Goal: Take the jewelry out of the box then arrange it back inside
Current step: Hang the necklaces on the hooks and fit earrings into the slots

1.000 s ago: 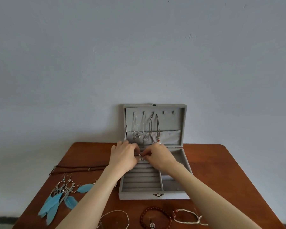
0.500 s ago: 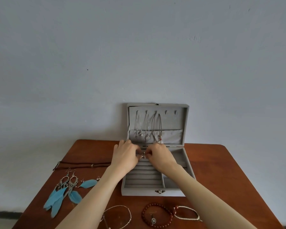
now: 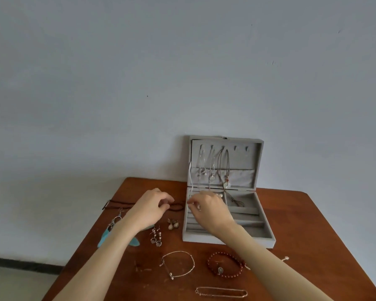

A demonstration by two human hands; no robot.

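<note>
The grey jewelry box (image 3: 261,228) stands open at the back of the wooden table (image 3: 302,231), its lid upright against the wall. Three necklaces (image 3: 213,168) hang inside the lid. My right hand (image 3: 208,210) is over the ring rows in the box's left half, fingertips curled down at the left edge. My left hand (image 3: 151,208) hovers just left of the box above a brown cord necklace (image 3: 117,204), thumb and forefinger close together. Whether either hand pinches a small piece is hidden.
Lying on the table: blue feather earrings (image 3: 105,235), dangling earrings (image 3: 155,235), small stud earrings (image 3: 173,224), a silver bangle (image 3: 178,263), a red bead bracelet (image 3: 224,266), and a thin chain bracelet (image 3: 220,292). The wall is directly behind the box.
My hands, which met over the ring rows, have parted. The left one has moved left out of the box, above the brown cord. The view has shifted and shows more table.
</note>
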